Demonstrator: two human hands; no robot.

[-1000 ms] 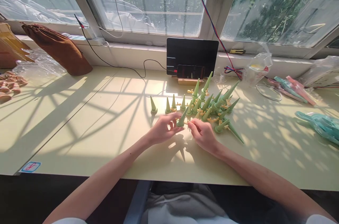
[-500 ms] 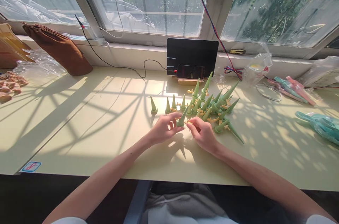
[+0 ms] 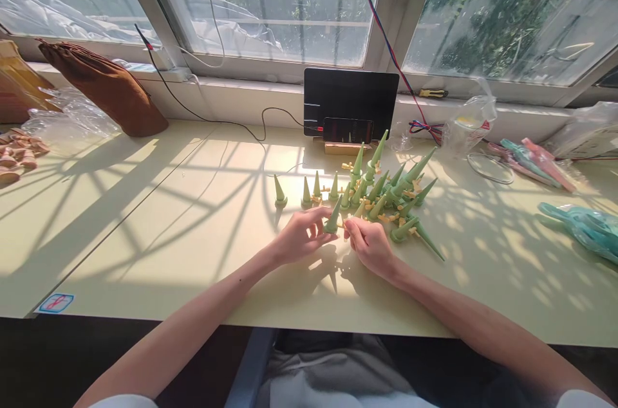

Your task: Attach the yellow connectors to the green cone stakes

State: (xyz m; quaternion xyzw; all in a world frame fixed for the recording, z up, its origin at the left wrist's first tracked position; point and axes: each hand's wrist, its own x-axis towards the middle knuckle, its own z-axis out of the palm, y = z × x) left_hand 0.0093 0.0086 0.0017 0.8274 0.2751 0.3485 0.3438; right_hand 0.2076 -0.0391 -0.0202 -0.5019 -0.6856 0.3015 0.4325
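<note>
Between the fingers of my left hand (image 3: 303,234) is a green cone-shaped piece (image 3: 333,218), point up, held just above the table. My right hand (image 3: 371,246) is closed, its thumb and index finger pinching a small yellow peg-like part (image 3: 343,225) at the cone's right side. Whether that part is fixed to the cone, I cannot tell. Just beyond my hands lies a heap of similar green cones (image 3: 386,192), many with small yellow parts on them. Several more stand upright in a row to the left, ending with a lone cone (image 3: 279,192).
A black tablet (image 3: 351,96) and a phone (image 3: 347,130) lean on a wooden stand at the back. A brown drawstring bag (image 3: 109,89) and wooden pieces (image 3: 19,154) are at left. Plastic-wrapped teal items (image 3: 582,228) and a bagged cup (image 3: 469,121) lie at right.
Both hands have shifted very slightly to the right with the green cone. My right fingers have curled a little more at its side. The heap looks unchanged.
</note>
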